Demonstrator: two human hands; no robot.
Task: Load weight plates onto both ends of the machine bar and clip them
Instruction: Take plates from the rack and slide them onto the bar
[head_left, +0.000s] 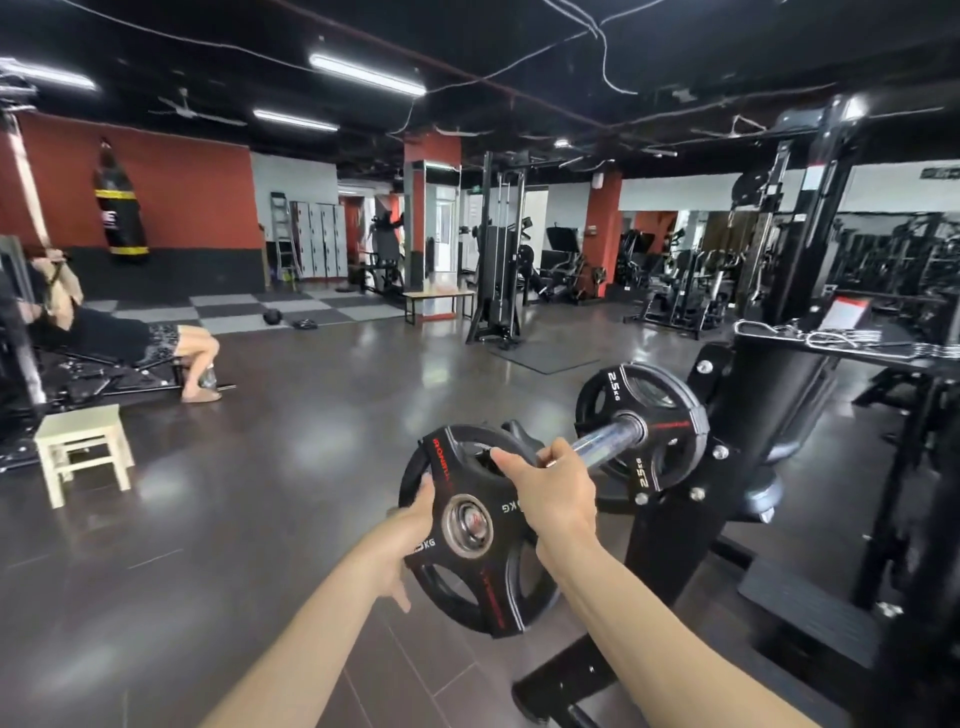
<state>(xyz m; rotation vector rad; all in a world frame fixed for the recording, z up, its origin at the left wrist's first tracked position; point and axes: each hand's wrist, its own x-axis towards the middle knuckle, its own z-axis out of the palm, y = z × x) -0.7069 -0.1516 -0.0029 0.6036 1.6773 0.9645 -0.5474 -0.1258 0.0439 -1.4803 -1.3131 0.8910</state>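
Holding the black rubber three-slot weight plate (478, 530) upright, I curl my left hand (410, 525) round its rim and my right hand (553, 493) through a slot, centring its hole on the chrome machine bar (605, 439).

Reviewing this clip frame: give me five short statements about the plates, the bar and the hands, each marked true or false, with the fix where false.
1. Both hands hold the large plate. True: the left hand grips its left rim and the right hand grips its top.
2. A 2.5 kg plate already sits on the bar sleeve. True.
3. The large plate is pushed up against the 2.5 kg plate. False: bare sleeve shows between them.
4. A clip is fastened on the sleeve outside the 2.5 kg plate. False: none shows there.
5. The white stool stands to the right of the machine. False: it stands far left on the floor.
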